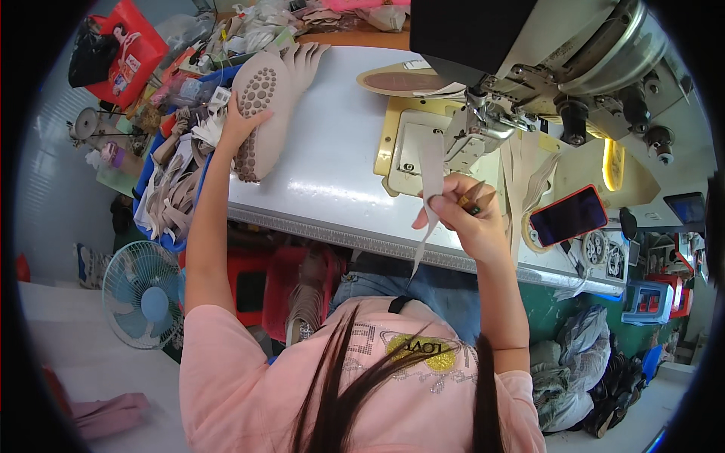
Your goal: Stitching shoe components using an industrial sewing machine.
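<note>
My left hand [240, 121] rests on a beige shoe sole piece with round studs [264, 106], the top one of a fanned stack at the table's left edge. My right hand [462, 208] pinches a long beige strip [432, 177] that hangs down over the table's front edge, and it also holds a small pair of snips [474, 198]. The hand is just below the needle area of a sewing machine [491, 113].
A white work table [332, 151] carries the machine, a flat brown insole piece [404, 81] and a phone with a red case [568, 215]. A blue bin of beige cut pieces [175, 189] stands at left. A fan [143, 294] sits on the floor.
</note>
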{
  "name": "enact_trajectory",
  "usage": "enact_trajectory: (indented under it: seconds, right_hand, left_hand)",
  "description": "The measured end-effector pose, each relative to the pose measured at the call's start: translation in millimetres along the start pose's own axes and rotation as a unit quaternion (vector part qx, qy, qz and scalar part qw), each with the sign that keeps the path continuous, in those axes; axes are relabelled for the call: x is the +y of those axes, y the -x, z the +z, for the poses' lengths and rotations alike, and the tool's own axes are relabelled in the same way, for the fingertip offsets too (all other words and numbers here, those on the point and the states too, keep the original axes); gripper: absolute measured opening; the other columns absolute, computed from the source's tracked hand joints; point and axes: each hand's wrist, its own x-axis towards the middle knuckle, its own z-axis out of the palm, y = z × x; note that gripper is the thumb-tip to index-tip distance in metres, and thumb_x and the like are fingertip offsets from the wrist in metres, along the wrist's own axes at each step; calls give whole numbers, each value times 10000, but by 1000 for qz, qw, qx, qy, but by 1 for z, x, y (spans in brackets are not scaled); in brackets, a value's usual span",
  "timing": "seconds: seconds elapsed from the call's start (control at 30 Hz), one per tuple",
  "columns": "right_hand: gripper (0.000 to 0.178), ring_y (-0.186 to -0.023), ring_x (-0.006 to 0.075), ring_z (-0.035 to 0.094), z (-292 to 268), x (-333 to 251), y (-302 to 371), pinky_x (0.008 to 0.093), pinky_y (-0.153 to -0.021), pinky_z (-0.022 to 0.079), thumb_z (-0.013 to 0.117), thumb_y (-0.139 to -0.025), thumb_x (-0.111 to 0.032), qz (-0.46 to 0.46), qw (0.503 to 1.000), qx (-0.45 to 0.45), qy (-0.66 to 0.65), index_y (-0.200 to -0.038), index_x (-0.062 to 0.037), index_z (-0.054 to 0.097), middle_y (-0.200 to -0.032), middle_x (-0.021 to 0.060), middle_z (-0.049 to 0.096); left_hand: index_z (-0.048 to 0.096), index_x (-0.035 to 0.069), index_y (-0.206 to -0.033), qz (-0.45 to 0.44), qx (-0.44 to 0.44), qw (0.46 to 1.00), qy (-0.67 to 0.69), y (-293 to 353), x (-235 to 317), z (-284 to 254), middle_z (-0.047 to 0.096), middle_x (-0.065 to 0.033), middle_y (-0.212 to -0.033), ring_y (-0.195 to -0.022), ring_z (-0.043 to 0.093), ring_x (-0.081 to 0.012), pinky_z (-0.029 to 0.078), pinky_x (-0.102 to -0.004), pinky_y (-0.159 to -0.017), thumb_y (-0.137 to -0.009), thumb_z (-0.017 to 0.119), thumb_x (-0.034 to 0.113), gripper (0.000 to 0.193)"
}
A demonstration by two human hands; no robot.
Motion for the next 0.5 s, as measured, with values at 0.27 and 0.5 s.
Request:
enact_trajectory:
  seconds: [0.27, 0.5]
  right_hand:
    - [76, -683, 102, 572, -5, 12, 0, 208, -606, 441, 521, -809, -47, 12, 997, 52, 61, -831, 24, 532, -714, 69, 601]
    - [149, -561, 66, 549, -10, 38, -15, 157, -440, 348, 516, -823, -122, -61, 975, 192, 97, -851, 22, 543, -638, 69, 603]
  left_hand:
    - [133, 22, -1305, 120, 128, 967, -187, 47, 38, 5, 341, -240, -1232, -1082, 404, -331, 345, -351, -886, -596, 706, 267, 944]
    - [413, -7, -1133, -7, -90, 884, 458, 133, 105, 61, 562, -82, -981, -862, 558, -171, 439, -291, -779, -648, 610, -20, 523]
